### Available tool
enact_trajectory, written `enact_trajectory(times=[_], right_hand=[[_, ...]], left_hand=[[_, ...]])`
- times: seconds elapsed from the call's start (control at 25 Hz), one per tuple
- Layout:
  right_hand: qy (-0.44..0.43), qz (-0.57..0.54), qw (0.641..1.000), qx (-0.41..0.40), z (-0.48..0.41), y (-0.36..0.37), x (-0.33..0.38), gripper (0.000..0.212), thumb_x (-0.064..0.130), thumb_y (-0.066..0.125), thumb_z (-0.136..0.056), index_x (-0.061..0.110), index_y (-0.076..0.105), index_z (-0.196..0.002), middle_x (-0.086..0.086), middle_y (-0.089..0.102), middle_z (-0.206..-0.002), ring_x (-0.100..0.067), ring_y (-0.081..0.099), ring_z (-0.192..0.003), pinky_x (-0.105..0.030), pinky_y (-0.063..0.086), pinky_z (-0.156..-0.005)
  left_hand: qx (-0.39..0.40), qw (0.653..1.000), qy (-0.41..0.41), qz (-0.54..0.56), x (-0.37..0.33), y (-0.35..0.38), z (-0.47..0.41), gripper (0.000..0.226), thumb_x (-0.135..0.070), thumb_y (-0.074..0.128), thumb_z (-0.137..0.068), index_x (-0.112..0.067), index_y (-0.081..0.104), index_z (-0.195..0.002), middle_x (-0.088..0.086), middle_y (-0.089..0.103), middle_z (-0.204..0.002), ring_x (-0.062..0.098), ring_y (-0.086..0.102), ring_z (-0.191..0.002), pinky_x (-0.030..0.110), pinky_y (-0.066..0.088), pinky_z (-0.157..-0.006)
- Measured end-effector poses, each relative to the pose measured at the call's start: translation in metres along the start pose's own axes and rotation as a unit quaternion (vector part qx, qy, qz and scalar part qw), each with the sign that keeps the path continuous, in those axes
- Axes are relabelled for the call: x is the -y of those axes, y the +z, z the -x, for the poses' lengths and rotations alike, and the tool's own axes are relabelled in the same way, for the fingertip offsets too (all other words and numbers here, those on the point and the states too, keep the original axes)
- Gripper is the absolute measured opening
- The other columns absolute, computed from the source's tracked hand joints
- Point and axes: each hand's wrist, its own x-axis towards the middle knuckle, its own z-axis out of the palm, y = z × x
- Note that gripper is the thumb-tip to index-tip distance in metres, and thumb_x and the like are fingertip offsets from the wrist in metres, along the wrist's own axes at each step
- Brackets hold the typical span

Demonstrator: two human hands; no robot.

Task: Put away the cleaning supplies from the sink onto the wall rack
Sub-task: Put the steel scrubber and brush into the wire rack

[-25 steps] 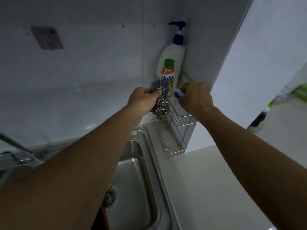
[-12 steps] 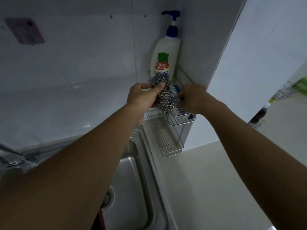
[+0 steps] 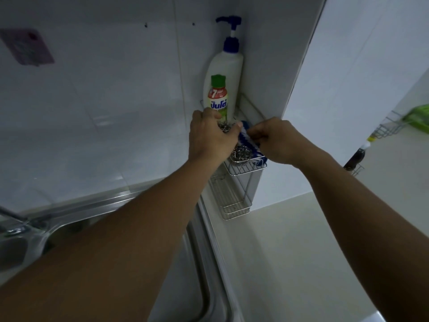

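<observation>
A two-tier wire wall rack (image 3: 246, 168) hangs in the tiled corner above the sink (image 3: 199, 270). My left hand (image 3: 209, 138) presses a steel wool scourer (image 3: 241, 154) down into the rack's upper basket, fingers wrapped over it. My right hand (image 3: 276, 140) pinches a blue and white brush (image 3: 249, 145) that lies along the basket's right side. Behind them in the rack stand a small green-capped dish soap bottle (image 3: 218, 98) and a tall white pump bottle (image 3: 228, 68).
The rack's lower basket (image 3: 232, 201) holds nothing visible. A pale countertop (image 3: 290, 252) runs right of the sink. A faucet (image 3: 14, 219) sits at far left. A pink pad (image 3: 27, 46) sticks to the wall tiles. Another wire rack (image 3: 390, 129) hangs far right.
My left hand has lowered the steel wool from above the rack into the upper basket. My right hand has stayed on the brush at the basket's right side.
</observation>
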Motion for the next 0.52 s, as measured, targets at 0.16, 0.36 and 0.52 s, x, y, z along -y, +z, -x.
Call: enact_trajectory(times=[0.16,0.36,0.52], right_hand=[[-0.035,0.003,0.999,-0.025,-0.002,0.008,0.002,0.034,-0.002,0.055,-0.086,0.01,0.072,-0.114,-0.002,0.073,-0.107,-0.019,0.066,-0.096,-0.02,0.053,-0.078],[-0.064,0.016,0.998,0.004,0.002,0.031,0.0,0.034,-0.004,0.048,-0.09,0.009,0.068,-0.115,-0.005,0.067,-0.101,-0.024,0.062,-0.091,-0.025,0.045,-0.078],[-0.102,0.0,0.994,-0.035,0.01,0.041,-0.004,0.039,-0.008,0.052,-0.09,0.004,0.063,-0.125,-0.017,0.068,-0.118,-0.035,0.065,-0.107,-0.038,0.053,-0.093]], left_hand=[[0.141,0.981,0.095,-0.091,0.01,-0.003,0.005,0.068,-0.04,0.062,-0.086,-0.02,0.039,-0.146,0.004,0.042,-0.151,0.024,0.039,-0.139,0.044,0.038,-0.113],[0.209,0.93,0.105,-0.282,0.017,0.0,0.007,0.075,-0.045,0.053,-0.084,-0.019,0.034,-0.151,0.003,0.03,-0.162,0.026,0.015,-0.153,0.052,0.009,-0.124],[0.225,0.936,0.091,-0.254,0.007,-0.002,0.008,0.065,-0.039,0.052,-0.093,-0.015,0.035,-0.151,0.012,0.025,-0.163,0.03,0.011,-0.153,0.05,0.008,-0.125]])
